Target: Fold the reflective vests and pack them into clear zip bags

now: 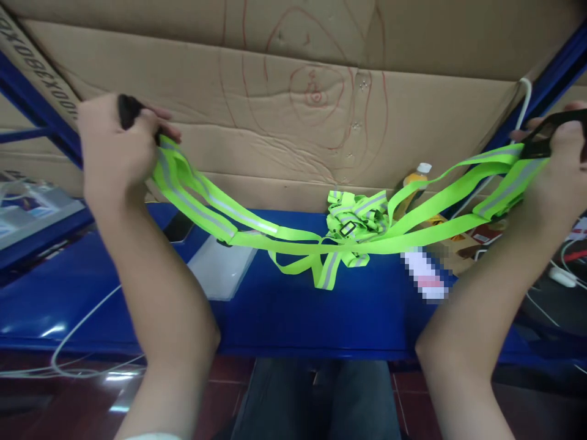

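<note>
Neon green straps with grey reflective stripes hang stretched between my two raised hands, sagging in the middle. My left hand, at the upper left, is closed round a black piece at one end of the straps. At the right edge, my right hand grips a black band at the other end. Beneath the sagging part, a crumpled bundle of similar green straps with a black buckle lies on the blue shelf, and a few loops spread out in front of it.
A clear plastic bag lies left of the middle. A bottle of orange liquid stands behind the straps at the right. Cardboard with red drawn lines forms the back wall. White cables hang at both sides, beside blue frame posts.
</note>
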`<state>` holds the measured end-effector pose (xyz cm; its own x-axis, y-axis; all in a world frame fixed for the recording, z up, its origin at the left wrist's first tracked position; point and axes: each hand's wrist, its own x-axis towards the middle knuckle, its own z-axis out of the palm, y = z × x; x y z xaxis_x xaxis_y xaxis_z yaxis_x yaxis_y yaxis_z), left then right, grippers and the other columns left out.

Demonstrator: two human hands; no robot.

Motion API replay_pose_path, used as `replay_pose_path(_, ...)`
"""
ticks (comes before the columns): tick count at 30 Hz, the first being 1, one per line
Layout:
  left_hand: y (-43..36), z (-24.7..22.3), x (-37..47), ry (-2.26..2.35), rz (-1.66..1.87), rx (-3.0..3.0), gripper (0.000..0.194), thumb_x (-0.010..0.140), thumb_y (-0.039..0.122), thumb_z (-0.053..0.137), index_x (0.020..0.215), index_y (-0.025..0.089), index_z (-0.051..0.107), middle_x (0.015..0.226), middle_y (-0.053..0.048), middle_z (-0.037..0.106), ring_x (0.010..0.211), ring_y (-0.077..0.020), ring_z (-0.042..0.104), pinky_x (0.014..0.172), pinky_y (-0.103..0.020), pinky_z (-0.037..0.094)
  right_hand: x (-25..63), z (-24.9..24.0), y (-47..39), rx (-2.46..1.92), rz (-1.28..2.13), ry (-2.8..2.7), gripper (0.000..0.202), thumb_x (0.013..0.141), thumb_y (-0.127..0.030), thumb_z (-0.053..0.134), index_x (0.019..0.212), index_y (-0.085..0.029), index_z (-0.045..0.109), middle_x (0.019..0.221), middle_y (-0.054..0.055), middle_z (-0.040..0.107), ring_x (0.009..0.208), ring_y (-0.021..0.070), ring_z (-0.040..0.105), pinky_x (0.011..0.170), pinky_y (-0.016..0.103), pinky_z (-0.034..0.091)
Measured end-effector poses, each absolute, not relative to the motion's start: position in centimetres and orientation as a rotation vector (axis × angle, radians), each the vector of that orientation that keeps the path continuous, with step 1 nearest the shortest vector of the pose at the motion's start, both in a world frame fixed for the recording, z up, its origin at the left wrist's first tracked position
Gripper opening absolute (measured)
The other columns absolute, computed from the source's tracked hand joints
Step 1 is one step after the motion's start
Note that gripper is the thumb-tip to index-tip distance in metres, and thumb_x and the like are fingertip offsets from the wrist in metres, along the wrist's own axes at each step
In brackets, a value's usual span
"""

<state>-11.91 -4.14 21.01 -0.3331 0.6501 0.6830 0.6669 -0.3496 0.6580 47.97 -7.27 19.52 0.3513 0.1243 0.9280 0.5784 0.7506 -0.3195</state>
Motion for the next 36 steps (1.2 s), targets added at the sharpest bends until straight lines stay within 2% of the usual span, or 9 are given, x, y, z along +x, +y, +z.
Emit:
replay_pose_path(2,-6.3,21.8,-10.6,-1.748,-1.488,-1.994,0.031,0.093,0.031,0.055,0.108,0.016,0.078,0.088,0.001,0.073,0.084,-0.0156,0.066,0.086,-0.031,0.058,44.1,19.9,-8.3,-0.674,-0.361,-1.318,0.037,0.097,-0.019,0.063,0.127,-0.025,0.083,0.097,0.009,0.08,0.08,0.0248,0.08,0.074,0.042,0.064)
replay_pose_path(4,-7.6,22.5,-9.1,-1.661,-1.246,-2.118,0.038,0.09,0.035,0.057,0.11,0.014,0.082,0.088,-0.002,0.075,0.087,-0.0181,0.067,0.091,-0.033,0.057,41.0,20.4,-9.8,-0.915,-0.376,-1.457,0.042,0.097,-0.019,0.067,0.135,-0.025,0.083,0.1,0.01,0.083,0.084,0.0248,0.081,0.078,0.041,0.061)
replay_pose_path(7,-8.2,22.8,-6.1,-1.501,-1.101,-2.281,0.043,0.088,0.04,0.059,0.112,0.014,0.085,0.097,-0.006,0.08,0.09,-0.0223,0.069,0.094,-0.038,0.056,37.2,21.5,-11.6,-1.069,-0.376,-1.723,0.039,0.092,-0.021,0.074,0.13,-0.02,0.085,0.11,0.013,0.085,0.1,0.0271,0.079,0.091,0.043,0.057)
replay_pose_path(10,-8.1,22.1,-2.2,-1.266,-1.043,-2.401,0.044,0.086,0.033,0.058,0.117,0.015,0.083,0.103,-0.009,0.081,0.095,-0.0266,0.074,0.093,-0.04,0.056,33.3,22.2,-12.1,-1.094,-0.39,-1.991,0.039,0.091,-0.023,0.072,0.128,-0.02,0.084,0.105,0.011,0.08,0.09,0.0255,0.073,0.083,0.041,0.054)
replay_pose_path(13,-8.0,21.0,1.3,-1.082,-0.979,-2.498,0.058,0.09,0.026,0.057,0.145,0.014,0.07,0.109,-0.01,0.08,0.103,-0.0299,0.076,0.096,-0.042,0.056,29.2,21.8,-11.4,-1.003,-0.401,-2.166,0.024,0.094,-0.018,0.063,0.108,-0.02,0.082,0.1,0.011,0.071,0.093,0.0293,0.068,0.083,0.043,0.051)
replay_pose_path(16,-7.9,20.1,3.2,-1.003,-0.917,-2.557,0.069,0.091,0.023,0.058,0.16,0.017,0.055,0.112,-0.01,0.078,0.108,-0.0321,0.075,0.098,-0.044,0.055,26.3,20.7,-10.5,-0.938,-0.383,-2.274,0.023,0.095,-0.012,0.058,0.102,-0.023,0.076,0.101,0.012,0.066,0.098,0.0315,0.062,0.085,0.044,0.048)
replay_pose_path(26,-7.4,19.6,3.8,-1.039,-0.858,-2.572,0.08,0.093,0.02,0.06,0.17,0.015,0.04,0.119,-0.013,0.077,0.116,-0.0358,0.073,0.101,-0.047,0.055,26.0,20.3,-9.8,-0.994,-0.391,-2.351,0.025,0.094,-0.006,0.053,0.103,-0.017,0.074,0.107,0.015,0.065,0.103,0.0321,0.06,0.087,0.043,0.044)
replay_pose_path(30,-7.2,19.2,4.2,-0.95,-0.865,-2.619,0.092,0.095,0.016,0.059,0.178,0.018,0.02,0.118,-0.012,0.076,0.112,-0.0317,0.073,0.101,-0.044,0.057,26.1,20.3,-9.9,-0.967,-0.361,-2.402,0.035,0.092,-0.004,0.053,0.114,-0.015,0.077,0.108,0.014,0.068,0.104,0.0296,0.063,0.09,0.039,0.046)
replay_pose_path(36,-6.7,18.8,4.6,-0.788,-1.051,-2.621,0.1,0.1,0.031,0.07,0.18,0.026,0.009,0.15,-0.019,0.057,0.11,-0.0308,0.072,0.104,-0.048,0.059,25.6,20.5,-10.2,-1.049,-0.325,-2.451,0.035,0.094,-0.004,0.052,0.116,-0.01,0.078,0.112,0.017,0.072,0.106,0.0303,0.067,0.094,0.039,0.049)
